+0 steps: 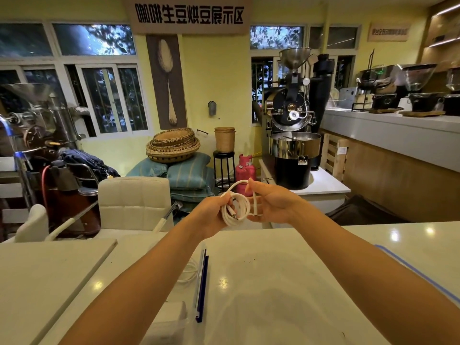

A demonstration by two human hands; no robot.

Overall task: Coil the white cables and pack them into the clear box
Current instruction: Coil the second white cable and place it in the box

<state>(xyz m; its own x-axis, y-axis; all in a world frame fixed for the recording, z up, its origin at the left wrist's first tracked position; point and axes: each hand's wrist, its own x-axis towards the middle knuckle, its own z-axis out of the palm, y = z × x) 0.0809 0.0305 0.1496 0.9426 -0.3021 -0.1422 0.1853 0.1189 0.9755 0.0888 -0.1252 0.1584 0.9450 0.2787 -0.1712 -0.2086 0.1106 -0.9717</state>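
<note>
Here, both hands are reaching out over the far edge of the glossy white table (286, 282), holding a thin white cable (227, 217) in the air between them. The left hand (211, 212) is curling its fingers round the left side of the coil, gripping the gathered turns together. The right hand (276, 202) is pinching the loose strand at its fingertips, just right of the coil.

The coil is standing roughly upright, its flat face turning toward the camera and its long axis running up and down. One free loop is arching from the left hand up over the coil to the right hand's fingertips, and a short tail is hanging straight down past the right palm. A metal-tipped plug (235, 217) is pointing down and to the right at the coil's lower edge.

On the near left of the table, what appears to be the clear plastic box (171, 317) is lying under the left forearm, which is blocking most of it. A blue-edged strip (202, 287) is lying just beside it, and a second white cable (190, 272) is showing near the strip.

Beyond the table a cream padded chair (134, 202) is standing at the far left. A pink gas cylinder (245, 170) and a black coffee roaster (293, 158) are sitting farther back on the right, well apart from the hands.
</note>
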